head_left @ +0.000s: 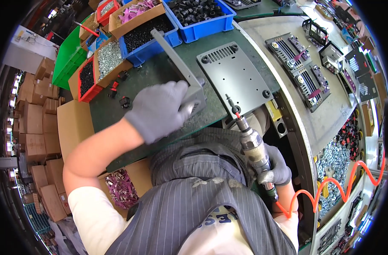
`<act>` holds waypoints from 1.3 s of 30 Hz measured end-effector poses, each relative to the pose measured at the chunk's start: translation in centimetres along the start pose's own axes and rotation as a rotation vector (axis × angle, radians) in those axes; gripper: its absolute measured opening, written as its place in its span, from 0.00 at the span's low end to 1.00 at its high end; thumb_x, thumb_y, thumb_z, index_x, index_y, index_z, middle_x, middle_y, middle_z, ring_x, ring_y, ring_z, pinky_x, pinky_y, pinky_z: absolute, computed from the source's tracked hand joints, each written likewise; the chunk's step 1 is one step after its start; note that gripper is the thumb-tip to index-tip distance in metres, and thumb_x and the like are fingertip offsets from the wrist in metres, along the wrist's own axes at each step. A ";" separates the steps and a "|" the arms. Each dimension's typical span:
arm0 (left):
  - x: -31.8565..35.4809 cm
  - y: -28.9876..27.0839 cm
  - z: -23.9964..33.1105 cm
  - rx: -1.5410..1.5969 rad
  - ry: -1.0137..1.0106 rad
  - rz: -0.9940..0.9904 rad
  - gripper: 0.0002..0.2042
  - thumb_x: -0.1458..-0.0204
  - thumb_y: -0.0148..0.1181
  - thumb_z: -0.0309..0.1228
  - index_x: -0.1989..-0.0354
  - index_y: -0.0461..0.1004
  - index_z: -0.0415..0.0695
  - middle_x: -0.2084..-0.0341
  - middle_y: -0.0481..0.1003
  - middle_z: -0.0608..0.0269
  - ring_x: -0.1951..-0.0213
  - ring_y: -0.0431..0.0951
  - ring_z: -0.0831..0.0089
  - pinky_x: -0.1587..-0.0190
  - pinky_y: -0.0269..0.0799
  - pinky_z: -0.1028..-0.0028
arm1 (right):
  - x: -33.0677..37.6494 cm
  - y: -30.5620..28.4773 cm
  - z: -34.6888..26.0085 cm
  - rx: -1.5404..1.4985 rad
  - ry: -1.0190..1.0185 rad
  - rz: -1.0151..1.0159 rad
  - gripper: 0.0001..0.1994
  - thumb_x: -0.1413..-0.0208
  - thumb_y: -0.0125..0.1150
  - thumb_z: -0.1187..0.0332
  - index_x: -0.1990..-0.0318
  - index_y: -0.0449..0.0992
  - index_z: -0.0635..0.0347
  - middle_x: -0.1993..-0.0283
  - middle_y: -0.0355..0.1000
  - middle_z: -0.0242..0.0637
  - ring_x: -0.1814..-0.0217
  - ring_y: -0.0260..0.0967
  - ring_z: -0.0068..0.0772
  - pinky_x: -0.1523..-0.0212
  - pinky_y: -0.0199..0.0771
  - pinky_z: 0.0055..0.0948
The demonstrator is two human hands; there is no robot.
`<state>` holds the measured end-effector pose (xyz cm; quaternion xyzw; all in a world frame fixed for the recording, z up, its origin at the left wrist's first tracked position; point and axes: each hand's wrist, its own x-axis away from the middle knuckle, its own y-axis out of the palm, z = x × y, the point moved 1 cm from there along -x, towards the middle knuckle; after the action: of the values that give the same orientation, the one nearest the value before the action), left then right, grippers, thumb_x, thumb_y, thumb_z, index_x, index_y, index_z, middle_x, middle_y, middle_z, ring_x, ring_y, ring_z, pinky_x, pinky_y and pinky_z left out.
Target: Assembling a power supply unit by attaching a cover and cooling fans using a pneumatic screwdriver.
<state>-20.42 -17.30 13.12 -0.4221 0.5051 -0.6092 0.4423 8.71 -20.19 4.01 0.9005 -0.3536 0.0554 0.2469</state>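
My left hand (158, 110), in a grey glove, is closed around the near end of a grey bent metal panel (175, 55), which is tilted up over the green bench. In my right hand (278, 168), also gloved, is a pneumatic screwdriver (254, 148) with an orange coiled air hose (325, 182). Its bit points at the near corner of a flat grey metal plate (232, 76), where a black round foot sits; whether they touch I cannot tell. More black feet show at the plate's other corners, and slots line its far edge.
Blue bins (202, 27) of black parts stand at the back, beside a box of silver screws (109, 59) and a red bin (88, 80). Assembled units (300, 72) lie on the metal surface at right. A carton of purple parts (121, 189) stands below the bench.
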 end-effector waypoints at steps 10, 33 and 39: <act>-1.7 1.6 -1.2 0.084 0.006 -0.026 0.14 0.53 0.55 0.40 0.69 0.67 0.40 0.76 0.72 0.47 0.70 0.73 0.49 0.68 0.67 0.56 | -2.7 1.8 -1.4 0.184 0.028 0.010 0.32 0.68 0.73 0.55 0.57 0.70 0.66 0.69 0.67 0.29 0.67 0.62 0.18 0.65 0.63 0.20; -1.8 1.2 -1.9 0.125 0.049 -0.077 0.14 0.51 0.53 0.37 0.61 0.67 0.40 0.73 0.72 0.46 0.68 0.73 0.50 0.66 0.69 0.58 | -3.3 4.1 -4.1 0.322 0.074 0.093 0.33 0.66 0.74 0.61 0.50 0.68 0.66 0.63 0.69 0.30 0.64 0.64 0.20 0.59 0.66 0.22; 0.2 1.1 -8.6 0.791 -0.052 -0.007 0.19 0.46 0.46 0.41 0.53 0.68 0.40 0.65 0.73 0.54 0.66 0.74 0.69 0.60 0.69 0.74 | 1.9 2.1 -4.5 0.286 0.273 0.285 0.35 0.67 0.74 0.60 0.49 0.67 0.66 0.65 0.68 0.30 0.65 0.63 0.20 0.62 0.65 0.22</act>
<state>-28.58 -15.55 10.94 -0.2364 0.2187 -0.7474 0.5812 9.13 -20.49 9.29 0.8516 -0.4290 0.2602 0.1518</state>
